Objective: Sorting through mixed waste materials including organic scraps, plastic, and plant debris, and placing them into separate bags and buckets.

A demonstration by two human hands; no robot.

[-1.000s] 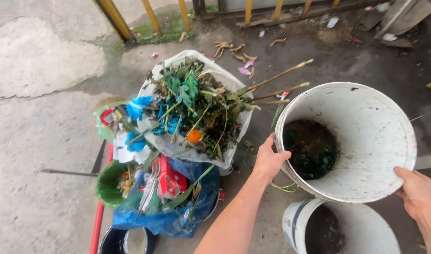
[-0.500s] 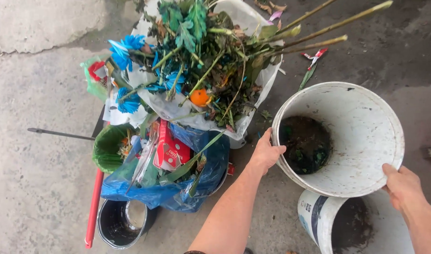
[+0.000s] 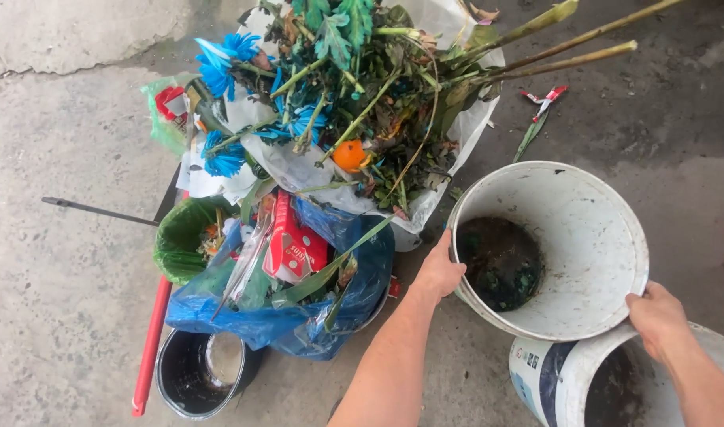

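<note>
Head view: left hand (image 3: pixel 439 273), right hand (image 3: pixel 654 316) grip white bucket (image 3: pixel 591 237) rim; waste heap (image 3: pixel 338 119) close left.

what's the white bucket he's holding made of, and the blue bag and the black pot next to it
White bucket: looks like matte plastic, thin rim, scuffed and dirt-stained inside.
Blue bag: thin plastic film, glossy and crinkled, sagging round its load.
Black pot: glossy and dark; metal or plastic, hard to tell.

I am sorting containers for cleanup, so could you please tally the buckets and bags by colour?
White round plastic buckets: 2
Black round bucket: 1
Blue plastic bag: 1
Green plastic bag: 1
White plastic bag: 1
Total: 6
</note>
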